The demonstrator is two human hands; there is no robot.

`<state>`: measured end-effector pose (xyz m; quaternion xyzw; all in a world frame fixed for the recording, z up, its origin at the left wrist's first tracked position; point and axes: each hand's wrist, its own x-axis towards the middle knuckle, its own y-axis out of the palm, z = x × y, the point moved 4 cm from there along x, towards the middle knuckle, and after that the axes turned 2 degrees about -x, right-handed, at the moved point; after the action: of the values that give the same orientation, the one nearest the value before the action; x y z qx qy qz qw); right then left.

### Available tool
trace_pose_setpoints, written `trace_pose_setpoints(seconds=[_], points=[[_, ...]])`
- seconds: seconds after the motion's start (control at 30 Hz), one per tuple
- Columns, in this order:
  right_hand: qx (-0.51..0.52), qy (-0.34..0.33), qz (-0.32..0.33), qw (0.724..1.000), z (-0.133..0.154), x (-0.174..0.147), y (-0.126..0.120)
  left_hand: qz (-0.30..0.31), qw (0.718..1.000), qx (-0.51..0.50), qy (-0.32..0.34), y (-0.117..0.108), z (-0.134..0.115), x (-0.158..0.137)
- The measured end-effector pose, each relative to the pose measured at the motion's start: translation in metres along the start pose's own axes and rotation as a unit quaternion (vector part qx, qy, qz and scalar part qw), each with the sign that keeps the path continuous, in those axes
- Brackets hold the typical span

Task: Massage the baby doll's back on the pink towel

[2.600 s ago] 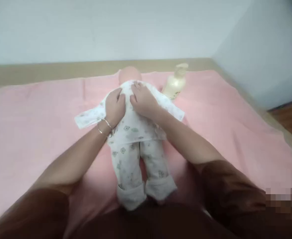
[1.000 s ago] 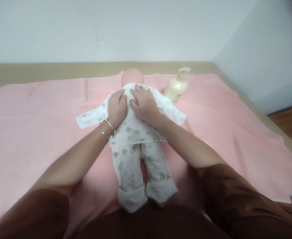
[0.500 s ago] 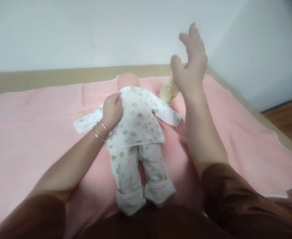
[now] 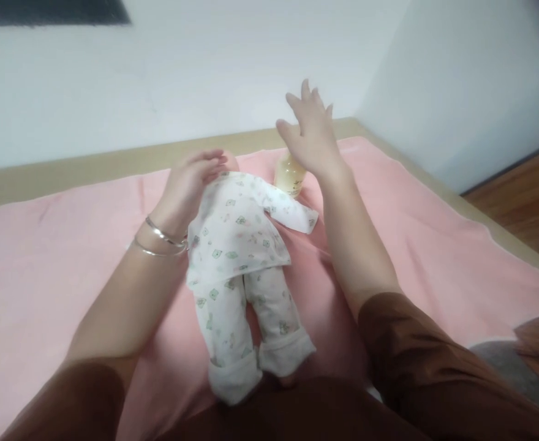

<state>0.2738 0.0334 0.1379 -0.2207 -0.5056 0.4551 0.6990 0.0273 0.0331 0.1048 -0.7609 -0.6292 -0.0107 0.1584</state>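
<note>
Doll [image 4: 237, 239]: on pink sheet [image 4: 416, 245], head toward far edge.
Left hand [image 4: 191, 180]: unclenched, by doll's head, contact unclear.
Right hand [image 4: 313, 135]: released, fingers spread, part-hiding bottle [image 4: 288, 176] from here.

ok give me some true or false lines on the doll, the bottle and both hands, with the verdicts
1. The doll lies on a pink cloth. True.
2. The bracelets are on the right wrist. False: they are on the left wrist.
3. The right hand has its fingers spread. True.
4. The bottle is nearer to the left hand than to the right. False: it is nearer to the right hand, which hides its top.
5. The doll's trousers are plain black. False: they are pale with a small print.
6. The left hand hides part of the doll's head from view. True.
</note>
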Motion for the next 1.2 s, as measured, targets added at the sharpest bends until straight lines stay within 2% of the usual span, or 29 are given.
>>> trace_pose_setpoints(seconds=[0.07,0.13,0.27,0.4,0.5,0.67,0.77,0.9,1.03,1.2], points=[[-0.014,-0.010,0.009,1.000,0.003,0.002,0.003,0.073,0.997,-0.020,0.014,0.027,-0.014,0.011],[-0.021,-0.018,0.019,0.999,0.006,0.003,0.008,0.098,0.995,-0.016,0.031,0.053,-0.020,0.026],[-0.009,-0.039,0.023,0.999,0.007,0.003,0.025,0.089,0.994,-0.014,0.061,0.089,-0.017,0.055],[-0.016,-0.047,0.032,0.998,0.008,0.002,0.035,0.074,0.993,-0.031,0.081,0.101,-0.010,0.071],[-0.023,-0.046,0.047,0.998,0.011,0.001,0.033,0.070,0.994,-0.041,0.071,0.097,-0.005,0.072],[-0.042,-0.036,0.022,0.998,0.015,-0.003,0.028,0.134,0.987,-0.087,0.016,0.082,0.002,0.055],[-0.049,-0.019,0.015,0.999,0.016,-0.003,0.027,0.103,0.992,-0.069,0.018,0.059,-0.001,0.037],[-0.088,0.018,0.056,0.994,0.021,-0.002,0.026,0.069,0.997,-0.042,0.019,0.023,-0.012,0.009],[-0.110,0.063,0.058,0.990,0.025,-0.002,0.027,0.115,0.988,-0.106,-0.011,0.000,-0.026,-0.013],[-0.102,0.082,0.049,0.990,0.025,-0.003,0.031,0.123,0.968,-0.195,-0.097,-0.006,-0.034,-0.025]])
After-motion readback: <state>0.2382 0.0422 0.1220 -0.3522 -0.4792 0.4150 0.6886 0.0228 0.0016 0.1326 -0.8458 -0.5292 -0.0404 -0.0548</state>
